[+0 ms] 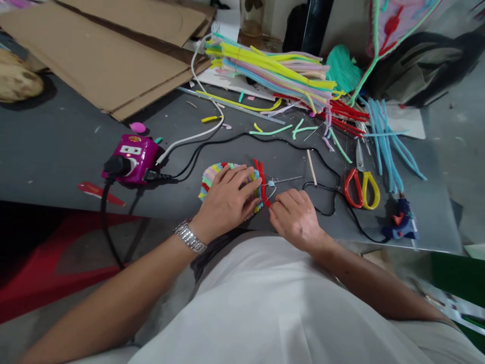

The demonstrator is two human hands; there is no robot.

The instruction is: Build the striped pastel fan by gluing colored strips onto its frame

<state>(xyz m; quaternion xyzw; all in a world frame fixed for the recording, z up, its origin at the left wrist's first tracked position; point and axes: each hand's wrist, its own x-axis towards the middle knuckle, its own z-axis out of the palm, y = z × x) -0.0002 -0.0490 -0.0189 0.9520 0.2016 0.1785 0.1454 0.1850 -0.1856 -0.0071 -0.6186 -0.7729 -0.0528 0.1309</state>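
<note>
Left hand: the left hand (229, 202) is lying palm down with fingers loosely spread, pressing on the striped fuzzy piece (209, 182) rather than closing round it.
Right hand: the right hand (297, 220) is curling its fingers in and apparently pinching the lower end of the red strip (262, 188); the fingertips are partly hiding the contact.
Striped piece: it is resting near the front edge of the surface (76, 146), mostly under the left hand.
Step in hand: the person seems to be fitting the red strip along the piece's right edge.
Next move: this is probably calling for a steady left hand while the right is guiding the strip close against that edge.
Just beyond: a thin metal rod (290, 179) is lying beside the strip.
Farther right: scissors (361, 189) and a glue gun (403, 222) are lying within reach.
Far side: bundled fuzzy stems (273, 65) are lying in a pile.
</note>
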